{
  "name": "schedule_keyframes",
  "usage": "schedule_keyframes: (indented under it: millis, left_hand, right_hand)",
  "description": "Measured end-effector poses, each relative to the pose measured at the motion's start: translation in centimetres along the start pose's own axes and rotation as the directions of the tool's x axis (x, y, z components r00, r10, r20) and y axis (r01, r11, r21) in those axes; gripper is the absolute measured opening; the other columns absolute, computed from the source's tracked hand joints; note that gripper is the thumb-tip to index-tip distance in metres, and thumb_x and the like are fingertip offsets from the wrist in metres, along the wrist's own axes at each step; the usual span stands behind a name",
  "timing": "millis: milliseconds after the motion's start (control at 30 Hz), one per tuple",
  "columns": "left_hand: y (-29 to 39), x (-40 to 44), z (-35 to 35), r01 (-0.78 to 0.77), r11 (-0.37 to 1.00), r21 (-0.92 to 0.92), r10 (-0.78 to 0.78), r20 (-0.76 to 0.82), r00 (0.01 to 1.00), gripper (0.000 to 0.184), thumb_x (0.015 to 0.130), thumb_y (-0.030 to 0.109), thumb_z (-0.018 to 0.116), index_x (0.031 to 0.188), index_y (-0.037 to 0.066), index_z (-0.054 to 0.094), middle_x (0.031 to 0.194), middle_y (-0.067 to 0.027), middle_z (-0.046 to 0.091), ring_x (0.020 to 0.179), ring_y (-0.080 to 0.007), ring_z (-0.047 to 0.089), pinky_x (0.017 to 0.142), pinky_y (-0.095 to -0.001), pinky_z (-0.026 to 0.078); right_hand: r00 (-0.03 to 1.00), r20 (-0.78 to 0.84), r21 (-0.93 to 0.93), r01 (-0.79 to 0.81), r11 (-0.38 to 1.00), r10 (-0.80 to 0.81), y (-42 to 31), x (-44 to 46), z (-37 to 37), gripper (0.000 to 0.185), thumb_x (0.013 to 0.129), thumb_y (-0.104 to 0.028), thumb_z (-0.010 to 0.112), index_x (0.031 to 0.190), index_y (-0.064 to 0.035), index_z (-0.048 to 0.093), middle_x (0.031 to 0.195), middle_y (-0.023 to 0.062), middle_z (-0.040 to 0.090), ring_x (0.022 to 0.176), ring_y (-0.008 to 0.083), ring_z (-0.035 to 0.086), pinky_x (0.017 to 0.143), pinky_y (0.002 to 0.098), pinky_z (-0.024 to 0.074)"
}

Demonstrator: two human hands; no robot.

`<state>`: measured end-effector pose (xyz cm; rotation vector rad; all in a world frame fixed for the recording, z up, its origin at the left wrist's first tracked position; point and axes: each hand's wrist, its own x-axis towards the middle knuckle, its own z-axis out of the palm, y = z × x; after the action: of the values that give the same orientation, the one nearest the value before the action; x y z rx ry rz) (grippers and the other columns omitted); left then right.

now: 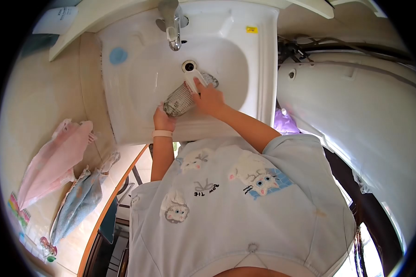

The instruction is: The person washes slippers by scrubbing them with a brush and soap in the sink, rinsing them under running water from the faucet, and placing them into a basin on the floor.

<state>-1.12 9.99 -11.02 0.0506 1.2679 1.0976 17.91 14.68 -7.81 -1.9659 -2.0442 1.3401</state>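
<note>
- You had both hands over the sink [263, 83]; taking the shoe-shaped piece [179, 100] as the clock's centre, the drain hole [189, 66] sat at 12 o'clock and the faucet [174, 27] beyond it, between 11 and 12.
- Your left hand [164, 119] was closed on the piece's near end, at about 7 to 8 o'clock; its fingertips were hard to make out, so the exact hold could not be told.
- Your right hand [210, 98] was gripping a white brush [194, 81], or something much like one, from about 3 o'clock; one finger lay along its back, and it stood over the piece's upper half, seemingly pressed to it.
- Judging by this, you were midway through scrubbing; the piece was in hand and the brush in place, so the set-up was done; grey marks on the surface suggested work left, though how much was clean could not be told.
- The piece lay slantwise inside the basin, from 8 to 2 o'clock; it looked grey and whitish, long with rounded ends, covered in a fine grid-like pattern, darker along its edges; its underside was hidden.
- Around it you had a blue round patch [118, 56] at 10 o'clock, a yellow label [252, 30] between 1 and 2, a pink cloth [55, 161] at 8, and a blue-grey cloth [80, 201] between 7 and 8.
</note>
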Motion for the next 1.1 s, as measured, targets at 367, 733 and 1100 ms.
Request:
schedule_keyframes:
  millis: [367, 733, 1100]
  left_hand:
    - [-1.0, 0.3, 1.4, 0.043, 0.980, -0.196, -0.051, -0.034, 0.998, 0.036, 0.092, 0.022, 0.026, 0.112, 0.000, 0.047, 0.114, -0.0142, 0.053, 0.105, -0.0288, 0.051, 0.092, -0.0466, 0.039]
    - [-0.4, -0.8, 1.8, 0.011, 0.977, -0.214, -0.014, -0.012, 1.000, 0.030, 0.091, 0.020, 0.037, 0.109, -0.001, 0.050, 0.109, -0.0128, 0.056, 0.104, -0.0263, 0.052, 0.091, -0.0413, 0.041]
    - [-1.1, -1.2, 1.7, -0.061, 0.998, 0.026, 0.066, -0.326, 0.943, 0.033, 0.080, 0.010, 0.062, 0.107, -0.006, 0.052, 0.101, -0.0116, 0.058, 0.090, -0.0236, 0.057, 0.080, -0.0365, 0.047]
  right_hand:
    - [0.956, -0.131, -0.146, 0.243, 0.959, -0.262, 1.1, 0.0, 1.6, 0.064, 0.080, -0.039, 0.050, 0.137, -0.0223, 0.026, 0.099, 0.0253, 0.045, 0.078, 0.0391, 0.055, 0.068, 0.0467, 0.0464]
    - [0.993, -0.023, 0.056, -0.117, 0.992, 0.118, 3.2, 0.0, -0.2, 0.062, 0.082, -0.042, 0.046, 0.137, -0.0211, 0.025, 0.105, 0.0272, 0.044, 0.081, 0.0403, 0.055, 0.071, 0.0456, 0.0462]
    - [0.988, 0.019, -0.055, -0.150, 0.987, 0.151, 2.5, -0.3, -1.3, 0.059, 0.083, -0.041, 0.045, 0.136, -0.0229, 0.028, 0.109, 0.0223, 0.047, 0.089, 0.0358, 0.056, 0.069, 0.0456, 0.0477]
